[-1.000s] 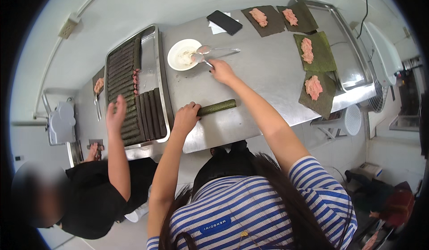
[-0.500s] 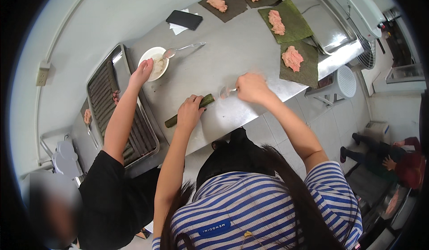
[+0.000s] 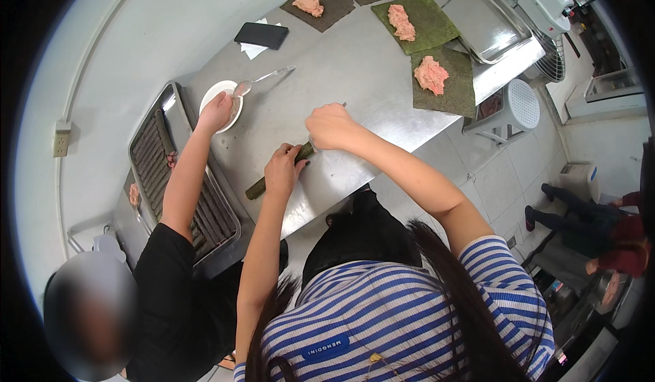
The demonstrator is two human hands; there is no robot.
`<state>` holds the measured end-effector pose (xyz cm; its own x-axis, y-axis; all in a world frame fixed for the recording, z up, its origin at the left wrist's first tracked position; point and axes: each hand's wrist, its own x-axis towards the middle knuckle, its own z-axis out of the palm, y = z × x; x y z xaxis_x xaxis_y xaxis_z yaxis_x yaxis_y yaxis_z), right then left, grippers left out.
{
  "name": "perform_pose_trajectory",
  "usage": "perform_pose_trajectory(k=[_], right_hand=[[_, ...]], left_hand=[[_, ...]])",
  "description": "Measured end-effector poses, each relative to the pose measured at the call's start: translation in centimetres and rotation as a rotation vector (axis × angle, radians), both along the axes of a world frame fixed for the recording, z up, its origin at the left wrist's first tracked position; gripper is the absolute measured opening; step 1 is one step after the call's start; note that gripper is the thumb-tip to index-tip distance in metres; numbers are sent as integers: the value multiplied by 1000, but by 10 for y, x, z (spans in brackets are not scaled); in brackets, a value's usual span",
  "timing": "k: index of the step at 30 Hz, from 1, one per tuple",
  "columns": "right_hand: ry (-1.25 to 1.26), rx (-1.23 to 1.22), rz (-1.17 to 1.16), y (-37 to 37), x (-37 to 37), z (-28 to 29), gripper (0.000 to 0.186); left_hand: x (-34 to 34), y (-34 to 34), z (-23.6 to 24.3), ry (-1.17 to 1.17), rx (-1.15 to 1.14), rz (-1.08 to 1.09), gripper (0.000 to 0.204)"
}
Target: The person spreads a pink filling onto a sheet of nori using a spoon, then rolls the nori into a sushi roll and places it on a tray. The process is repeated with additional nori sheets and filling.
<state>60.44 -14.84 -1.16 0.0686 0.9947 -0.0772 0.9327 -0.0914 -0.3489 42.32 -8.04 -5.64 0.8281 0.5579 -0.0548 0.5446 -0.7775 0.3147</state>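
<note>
A dark green seaweed roll (image 3: 256, 189) lies slantwise on the steel table. My left hand (image 3: 280, 170) is closed over its middle and keeps it against the tabletop. At the roll's right end is my right hand (image 3: 332, 127), its fingers wrapped round a spoon (image 3: 312, 143). The spoon's bowl touches or nearly touches that end; the hand partly covers it. To the right, seaweed sheets (image 3: 466, 85) carry mounds of pink paste (image 3: 431, 75). A co-worker's hand (image 3: 217, 112) reaches over a white bowl (image 3: 230, 121), where another spoon (image 3: 273, 75) rests on the rim.
On the left stands a metal tray (image 3: 234, 235) with several dark rolls (image 3: 167, 191). A black phone (image 3: 263, 35) lies on white paper near the wall. Another metal tray (image 3: 491, 24) sits at the far right, with a white stool (image 3: 524, 106) below the table edge.
My right hand has moved left with the spoon, up to the roll's end. My left hand stays on the roll. The whole view has shifted slightly.
</note>
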Motion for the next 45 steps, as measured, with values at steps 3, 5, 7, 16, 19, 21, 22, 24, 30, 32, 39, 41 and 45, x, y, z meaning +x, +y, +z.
perform_pose_trajectory(k=[3,5,7,16,19,21,22,24,30,32,39,41,45], right_hand=[[-69,-113,31,4,-2,15,11],[-21,-82,-8,4,-9,26,13],[-2,-82,-103,-6,4,41,15],[24,-127,-267,-27,-11,16,14],[81,-176,-240,-24,-26,16,13],[93,-195,-235,-16,-22,14,13],[71,-202,-242,-12,-19,15,13],[32,-209,-198,-1,-23,20,14],[-29,-115,-50,11,-18,17,20],[-66,-125,-89,9,-9,28,17],[-6,57,114,37,-7,63,25],[-62,162,324,55,-20,65,31],[-261,322,787,107,-71,61,25]], left_hand=[[5,0,-2,-5,8,5,34],[-13,-3,-4,1,18,67,34],[-5,-4,-1,-3,10,51,34],[1,-5,-3,-35,-15,49,37],[-2,-9,-7,-33,17,56,37],[6,-8,-9,-44,23,29,37],[9,-6,-13,-54,17,18,37],[3,-8,-12,-57,9,46,36],[3,-10,-13,-133,10,75,31],[2,-9,-13,-123,8,79,30],[-12,-15,-23,-137,51,156,40],[-23,-18,-23,-143,86,207,42],[-44,-21,-35,-171,166,297,44]])
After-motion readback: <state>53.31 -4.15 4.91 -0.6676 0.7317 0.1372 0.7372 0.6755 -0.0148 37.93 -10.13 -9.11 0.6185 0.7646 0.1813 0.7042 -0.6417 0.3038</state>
